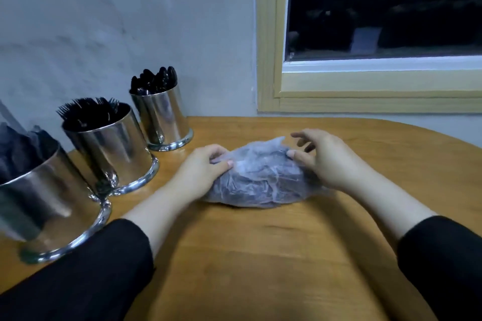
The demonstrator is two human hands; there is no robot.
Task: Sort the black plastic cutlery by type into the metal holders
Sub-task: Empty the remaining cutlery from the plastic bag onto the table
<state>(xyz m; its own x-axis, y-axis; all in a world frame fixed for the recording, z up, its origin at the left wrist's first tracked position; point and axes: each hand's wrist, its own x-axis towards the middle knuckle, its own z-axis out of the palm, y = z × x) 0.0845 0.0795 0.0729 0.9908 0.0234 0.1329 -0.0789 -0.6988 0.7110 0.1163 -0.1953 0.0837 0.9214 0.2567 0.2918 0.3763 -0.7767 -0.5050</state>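
I see a wooden table (260,255) set against a grey wall (130,21) and a dark window (378,8). 3 metal holders stand at the left: the nearest holder (49,206) with dark wrapped items I can't identify, the middle holder (112,148) with forks, the far holder (164,120) with spoons. 1 clear plastic bag (260,180) of dark cutlery lies mid-table. My left hand (200,167) pinches its left end; my right hand (323,156) rests on its right side, fingers spread and loosely curled.

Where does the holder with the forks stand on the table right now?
The fork holder stands at the table's left edge, middle of three metal holders.
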